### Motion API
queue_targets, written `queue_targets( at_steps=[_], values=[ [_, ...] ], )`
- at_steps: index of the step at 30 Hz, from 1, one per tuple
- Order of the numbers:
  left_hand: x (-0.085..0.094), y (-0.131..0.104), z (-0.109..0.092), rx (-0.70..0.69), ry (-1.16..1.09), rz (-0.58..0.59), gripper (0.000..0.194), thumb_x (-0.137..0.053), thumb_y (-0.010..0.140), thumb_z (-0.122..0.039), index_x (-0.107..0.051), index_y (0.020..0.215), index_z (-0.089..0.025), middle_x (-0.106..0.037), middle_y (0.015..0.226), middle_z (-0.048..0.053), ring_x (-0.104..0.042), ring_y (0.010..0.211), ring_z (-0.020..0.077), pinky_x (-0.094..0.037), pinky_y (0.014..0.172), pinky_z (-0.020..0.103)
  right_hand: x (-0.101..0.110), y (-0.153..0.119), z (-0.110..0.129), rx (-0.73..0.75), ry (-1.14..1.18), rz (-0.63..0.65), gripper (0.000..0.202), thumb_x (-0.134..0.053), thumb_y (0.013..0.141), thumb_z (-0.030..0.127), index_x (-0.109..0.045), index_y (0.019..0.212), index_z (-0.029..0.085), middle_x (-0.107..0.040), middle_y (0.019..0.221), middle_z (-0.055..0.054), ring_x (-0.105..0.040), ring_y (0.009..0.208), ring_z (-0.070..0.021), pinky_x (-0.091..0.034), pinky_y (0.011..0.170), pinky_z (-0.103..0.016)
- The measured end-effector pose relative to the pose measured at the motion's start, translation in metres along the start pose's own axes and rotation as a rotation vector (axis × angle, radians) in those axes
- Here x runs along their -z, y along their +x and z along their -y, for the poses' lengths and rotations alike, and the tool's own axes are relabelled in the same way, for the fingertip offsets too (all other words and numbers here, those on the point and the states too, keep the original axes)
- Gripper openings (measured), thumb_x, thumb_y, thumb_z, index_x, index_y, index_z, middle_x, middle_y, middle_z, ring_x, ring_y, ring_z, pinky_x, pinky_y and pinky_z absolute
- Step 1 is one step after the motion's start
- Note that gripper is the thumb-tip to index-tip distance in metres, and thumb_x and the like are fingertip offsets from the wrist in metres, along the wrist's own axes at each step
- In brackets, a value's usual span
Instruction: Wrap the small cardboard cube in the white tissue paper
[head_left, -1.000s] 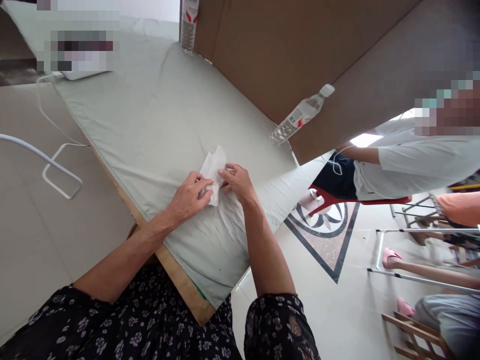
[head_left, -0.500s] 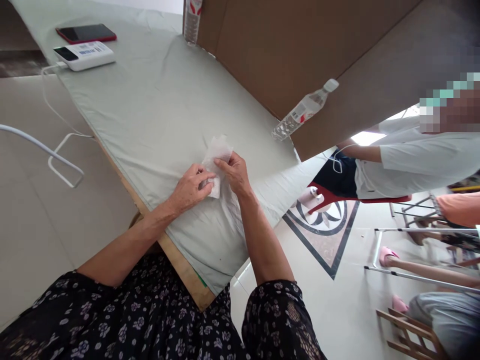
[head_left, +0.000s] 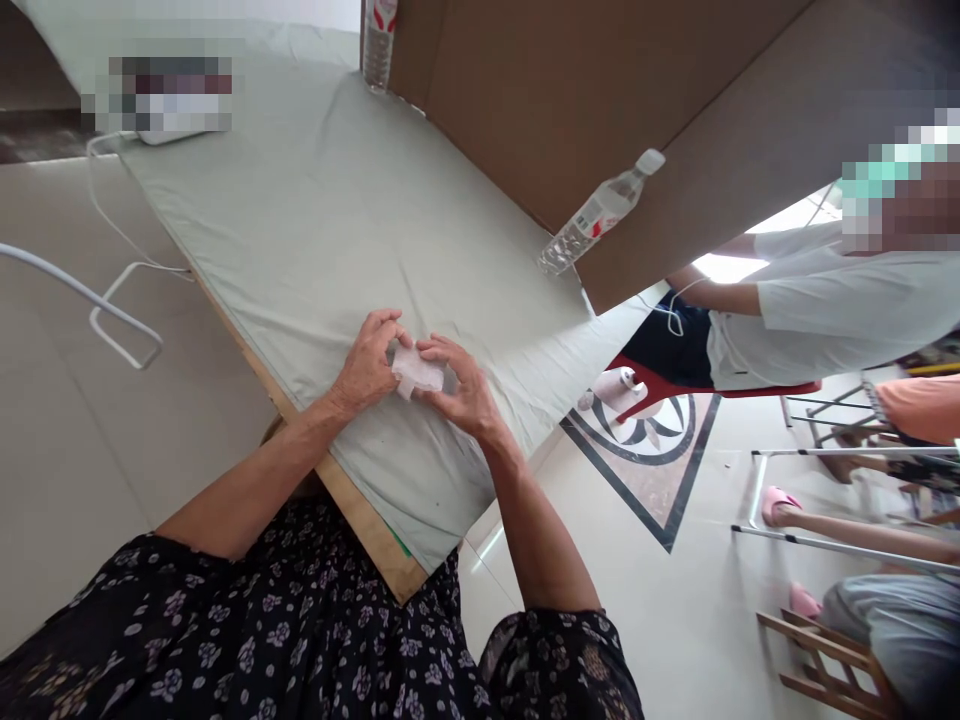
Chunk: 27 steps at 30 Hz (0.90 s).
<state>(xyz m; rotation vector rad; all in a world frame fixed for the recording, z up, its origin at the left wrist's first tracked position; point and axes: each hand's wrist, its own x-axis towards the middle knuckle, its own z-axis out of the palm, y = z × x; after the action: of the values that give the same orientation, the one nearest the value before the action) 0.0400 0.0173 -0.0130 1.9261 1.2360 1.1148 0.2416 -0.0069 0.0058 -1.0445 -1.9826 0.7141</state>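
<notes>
A small folded piece of white tissue (head_left: 418, 372) lies between my two hands, low over the cloth-covered table (head_left: 300, 230). My left hand (head_left: 373, 358) grips its left end, with thumb and fingers curved round the edge. On the other side, my right hand (head_left: 463, 388) holds the right end between its thumb below and its fingers above. The upper face of the tissue shows; its underside is hidden.
A clear bottle (head_left: 600, 215) stands beside a large brown cardboard panel (head_left: 525, 110); another bottle (head_left: 379, 45) is at the panel's far left end. A white device (head_left: 180, 120) with a cable lies at the upper left. A person in a white shirt (head_left: 847, 320) sits beyond the panel.
The tissue, spread upward before, is now a compact folded rectangle. My right hand has moved down to its right end, and my left hand has shifted slightly left.
</notes>
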Motion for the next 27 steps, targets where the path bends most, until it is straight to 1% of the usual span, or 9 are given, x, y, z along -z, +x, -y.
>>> queue_targets(
  at_steps=[2, 5, 7, 9, 11, 14, 16, 22, 27],
  values=[
    [0.000, 0.001, 0.001, -0.007, -0.009, -0.016, 0.025, -0.073, 0.074, -0.024, -0.064, 0.096, -0.019, -0.059, 0.133, 0.015, -0.055, 0.135, 0.0326, -0.052, 0.104, 0.044, -0.004, -0.006, -0.001, 0.057, -0.122, 0.004, 0.044, -0.077, 0.088, 0.040, -0.064, 0.127, 0.026, -0.069, 0.142, -0.011, -0.052, 0.148, -0.0307, -0.040, 0.121, -0.052],
    [0.000, 0.004, -0.002, 0.023, -0.046, -0.043, 0.021, -0.069, 0.073, -0.026, -0.065, 0.093, -0.018, -0.065, 0.127, 0.016, -0.060, 0.128, 0.0310, -0.052, 0.102, 0.042, -0.012, -0.003, -0.005, 0.101, -0.192, -0.024, 0.035, -0.068, 0.093, 0.034, -0.064, 0.126, 0.024, -0.070, 0.140, -0.013, -0.059, 0.141, -0.0297, -0.042, 0.118, -0.051],
    [0.004, 0.006, -0.005, 0.063, -0.109, -0.030, 0.023, -0.067, 0.073, -0.028, -0.067, 0.094, -0.018, -0.066, 0.129, 0.015, -0.062, 0.125, 0.0302, -0.051, 0.104, 0.043, -0.015, 0.003, -0.007, 0.053, -0.157, -0.060, 0.030, -0.065, 0.094, 0.034, -0.066, 0.122, 0.024, -0.072, 0.136, -0.012, -0.063, 0.134, -0.0289, -0.045, 0.116, -0.049],
    [0.009, 0.007, -0.010, 0.132, -0.235, 0.027, 0.030, -0.065, 0.075, -0.031, -0.068, 0.101, -0.017, -0.069, 0.129, 0.014, -0.064, 0.121, 0.0295, -0.050, 0.105, 0.044, -0.015, 0.009, -0.008, -0.068, -0.033, -0.106, 0.033, -0.069, 0.090, 0.041, -0.066, 0.119, 0.025, -0.074, 0.128, -0.011, -0.067, 0.124, -0.0283, -0.050, 0.109, -0.047],
    [0.014, 0.007, -0.015, 0.208, -0.405, 0.116, 0.042, -0.066, 0.076, -0.036, -0.067, 0.114, -0.015, -0.072, 0.123, 0.013, -0.067, 0.116, 0.0292, -0.051, 0.104, 0.044, -0.013, 0.013, -0.005, -0.220, 0.198, -0.128, 0.042, -0.074, 0.085, 0.050, -0.066, 0.117, 0.024, -0.076, 0.118, -0.008, -0.070, 0.111, -0.0267, -0.054, 0.099, -0.044],
    [0.018, 0.006, -0.017, 0.273, -0.621, 0.219, 0.063, -0.074, 0.073, -0.040, -0.061, 0.129, -0.013, -0.072, 0.123, 0.013, -0.067, 0.116, 0.0301, -0.053, 0.100, 0.042, -0.008, 0.016, 0.000, -0.379, 0.540, -0.100, 0.048, -0.076, 0.081, 0.057, -0.067, 0.114, 0.023, -0.075, 0.106, -0.005, -0.070, 0.097, -0.0235, -0.055, 0.088, -0.038],
    [0.017, 0.006, -0.016, 0.311, -0.699, 0.267, 0.075, -0.079, 0.070, -0.040, -0.056, 0.136, -0.014, -0.071, 0.128, 0.014, -0.066, 0.121, 0.0311, -0.053, 0.100, 0.042, -0.007, 0.016, 0.003, -0.438, 0.616, -0.066, 0.049, -0.076, 0.079, 0.061, -0.069, 0.109, 0.023, -0.074, 0.099, -0.004, -0.067, 0.089, -0.0221, -0.054, 0.082, -0.036],
    [0.016, 0.007, -0.013, 0.385, -0.678, 0.310, 0.091, -0.082, 0.072, -0.044, -0.046, 0.149, -0.013, -0.066, 0.135, 0.018, -0.062, 0.127, 0.0328, -0.052, 0.104, 0.045, -0.005, 0.014, 0.003, -0.420, 0.367, -0.055, 0.041, -0.065, 0.087, 0.064, -0.067, 0.091, 0.022, -0.065, 0.086, -0.002, -0.057, 0.080, -0.0197, -0.047, 0.077, -0.034],
    [0.012, 0.004, -0.014, 0.297, -0.466, 0.260, 0.091, -0.077, 0.076, -0.045, -0.044, 0.154, -0.013, -0.066, 0.129, 0.015, -0.065, 0.118, 0.0297, -0.051, 0.106, 0.048, -0.008, 0.018, -0.004, -0.389, 0.259, -0.061, 0.040, -0.055, 0.094, 0.062, -0.063, 0.087, 0.023, -0.061, 0.086, -0.002, -0.054, 0.082, -0.0182, -0.044, 0.076, -0.031]
  ],
)
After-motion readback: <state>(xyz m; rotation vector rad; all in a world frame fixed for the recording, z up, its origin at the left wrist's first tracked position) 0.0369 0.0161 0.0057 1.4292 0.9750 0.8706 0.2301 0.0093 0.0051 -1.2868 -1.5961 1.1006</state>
